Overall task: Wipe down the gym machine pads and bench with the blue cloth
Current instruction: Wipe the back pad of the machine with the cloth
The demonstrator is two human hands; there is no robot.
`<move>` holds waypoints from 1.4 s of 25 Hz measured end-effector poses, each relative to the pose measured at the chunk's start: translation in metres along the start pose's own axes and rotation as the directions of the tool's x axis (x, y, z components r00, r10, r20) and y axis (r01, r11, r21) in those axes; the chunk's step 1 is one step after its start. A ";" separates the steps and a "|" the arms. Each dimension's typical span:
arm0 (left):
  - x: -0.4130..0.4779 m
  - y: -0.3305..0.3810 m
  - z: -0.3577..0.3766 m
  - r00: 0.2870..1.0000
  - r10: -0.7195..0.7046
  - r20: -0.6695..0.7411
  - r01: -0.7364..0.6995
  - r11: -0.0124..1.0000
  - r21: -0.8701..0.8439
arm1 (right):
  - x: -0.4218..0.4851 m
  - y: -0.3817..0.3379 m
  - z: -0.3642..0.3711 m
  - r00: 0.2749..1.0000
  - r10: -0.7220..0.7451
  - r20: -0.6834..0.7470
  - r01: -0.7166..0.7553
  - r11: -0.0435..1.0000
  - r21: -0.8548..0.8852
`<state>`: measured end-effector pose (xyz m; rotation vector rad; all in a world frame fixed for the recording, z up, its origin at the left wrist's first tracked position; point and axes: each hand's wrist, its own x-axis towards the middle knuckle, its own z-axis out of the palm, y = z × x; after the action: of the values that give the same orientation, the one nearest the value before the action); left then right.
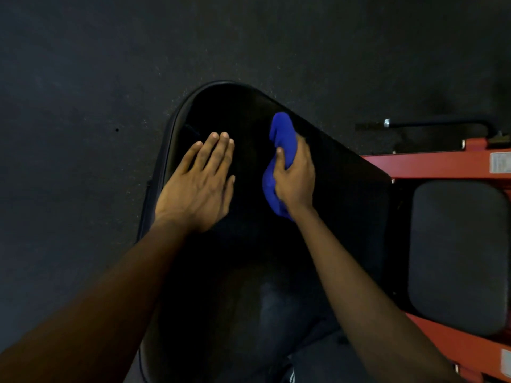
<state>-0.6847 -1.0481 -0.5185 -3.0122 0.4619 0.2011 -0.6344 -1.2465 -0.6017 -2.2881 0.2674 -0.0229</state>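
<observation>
Head cam: big black pad fills mid-frame, long axis running from the person out to its rounded far end. R hand sits on the pad's right half, fingers + thumb curled round the blue cloth, which is bunched into a roll. Cloth lies along the pad's length, one end poking past the knuckles toward the far end, other end trailing by the wrist. It looks pressed to the pad, tho contact is hard to confirm on so dark a surface. L hand lies flat on the pad's left half, fingers straight + together, holding nothing, prob. bracing. Hands approx level, bare pad btwn them. My read: any sweep across the pad's width runs from the cloth toward the L hand, so L must lift off first. Right of the pad: smaller grey pad on red frame. Dark floor rounds the pad's far end.
</observation>
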 end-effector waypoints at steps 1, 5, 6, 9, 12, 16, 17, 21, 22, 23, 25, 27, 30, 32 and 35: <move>-0.001 -0.001 0.001 1.000 -0.001 -0.006 0.001 1.000 -0.003 | 0.015 0.006 -0.001 0.999 0.048 -0.011 -0.048 0.999 -0.003; -0.003 0.000 0.006 1.000 -0.002 -0.014 0.002 1.000 0.021 | 0.086 0.035 -0.020 0.939 0.331 -0.093 -0.333 0.943 -0.005; -0.001 0.000 0.006 1.000 0.000 -0.022 0.001 1.000 0.018 | 0.094 0.036 -0.022 0.919 0.381 -0.101 -0.385 0.922 -0.022; -0.002 0.002 0.004 0.999 -0.014 -0.043 0.014 1.000 0.005 | 0.046 0.023 -0.017 0.919 0.385 -0.078 -0.388 0.921 -0.022; -0.002 0.002 0.002 0.999 -0.019 -0.045 0.020 1.000 0.015 | -0.065 0.025 -0.021 0.987 0.160 0.016 -0.160 0.987 0.018; -0.002 0.003 0.003 0.999 -0.012 -0.044 0.013 0.999 0.032 | -0.064 0.075 -0.045 0.984 0.165 0.059 -0.163 0.986 -0.044; -0.002 0.002 0.003 0.999 -0.013 -0.040 0.014 0.999 0.041 | -0.039 0.086 -0.046 0.956 0.292 -0.010 -0.292 0.955 -0.043; -0.001 0.001 0.003 1.000 -0.017 -0.023 0.017 0.999 0.038 | 0.030 0.066 -0.034 0.767 0.620 -0.168 -0.632 0.774 -0.032; -0.001 0.001 0.003 1.000 -0.014 -0.025 0.014 0.999 0.033 | 0.031 0.047 -0.026 0.832 0.537 -0.141 -0.550 0.831 -0.084; -0.001 0.001 0.003 1.000 -0.010 -0.028 0.011 1.000 0.028 | 0.025 0.025 -0.019 0.914 0.397 -0.086 -0.405 0.906 -0.121; 0.000 0.001 0.003 1.000 -0.011 -0.024 0.011 1.000 0.011 | 0.010 -0.001 -0.013 0.995 0.092 0.048 -0.085 0.988 -0.130; -0.001 -0.001 0.003 1.000 -0.007 -0.008 0.007 1.000 0.010 | 0.017 0.006 -0.017 0.996 -0.029 0.087 0.040 0.991 -0.126; -0.002 -0.002 0.004 1.000 -0.003 -0.006 0.003 1.000 0.020 | 0.069 0.040 -0.029 0.961 0.272 -0.049 -0.276 0.951 -0.142; -0.001 -0.001 0.004 1.000 0.001 -0.003 -0.001 1.000 0.016 | 0.097 0.053 -0.034 0.856 0.502 -0.122 -0.510 0.859 -0.049; -0.001 -0.001 0.004 1.000 -0.008 -0.012 0.008 1.000 0.000 | 0.082 0.026 -0.030 0.879 0.471 -0.076 -0.472 0.882 0.003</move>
<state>-0.6855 -1.0470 -0.5220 -3.0164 0.4506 0.1823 -0.5621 -1.3017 -0.6062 -2.1820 0.8628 0.1453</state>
